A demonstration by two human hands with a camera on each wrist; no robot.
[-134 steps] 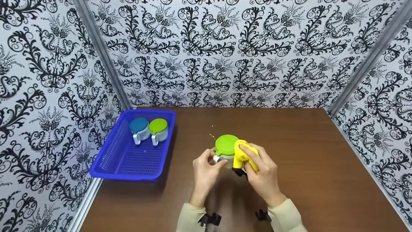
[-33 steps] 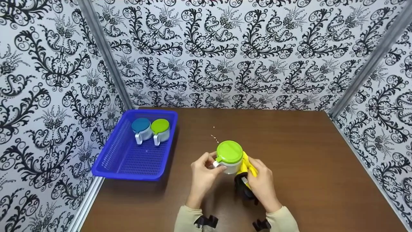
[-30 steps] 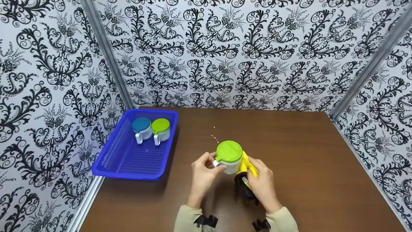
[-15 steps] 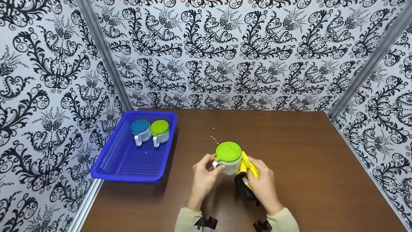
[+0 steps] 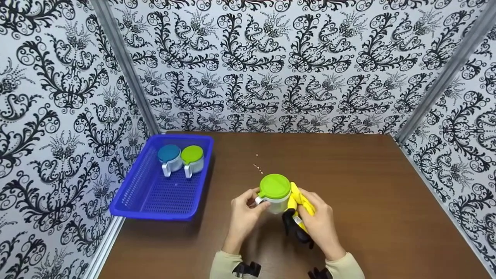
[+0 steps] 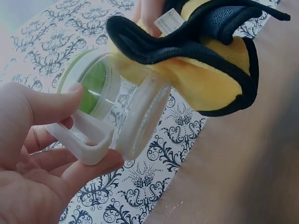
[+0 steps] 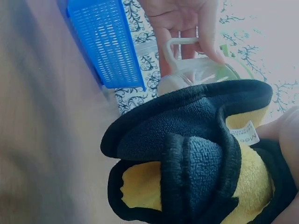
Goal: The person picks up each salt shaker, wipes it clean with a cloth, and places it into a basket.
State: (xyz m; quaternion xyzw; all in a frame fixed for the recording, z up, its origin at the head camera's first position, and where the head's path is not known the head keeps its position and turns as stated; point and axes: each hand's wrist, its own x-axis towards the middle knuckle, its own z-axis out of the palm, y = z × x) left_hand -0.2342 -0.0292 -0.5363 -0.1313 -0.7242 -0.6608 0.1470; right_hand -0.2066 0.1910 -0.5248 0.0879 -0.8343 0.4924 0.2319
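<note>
A clear jar (image 5: 276, 204) with a green lid (image 5: 274, 186) and a white handle (image 6: 86, 140) is held up over the table. My left hand (image 5: 245, 215) grips it by that handle, thumb on one side and fingers on the other. In my right hand (image 5: 319, 221) is a bunched yellow cloth (image 5: 300, 202) with black edging and a small white label. The cloth touches the jar's right side in the left wrist view. In the right wrist view the cloth (image 7: 187, 121) covers part of the jar, and most of the right hand is out of frame.
A blue plastic basket (image 5: 155, 215) stands at the table's left. Inside it are a blue-lidded jar (image 5: 169, 155) and a green-lidded jar (image 5: 193, 157), handles facing front. Small white specks (image 5: 258, 168) lie on the brown table (image 5: 348, 166) behind the held jar. Patterned walls enclose three sides.
Earlier the cloth was up against the lid's right edge; it has since come down to the jar's side. The left hand keeps its hold on the handle, with the jar slightly lower than before.
</note>
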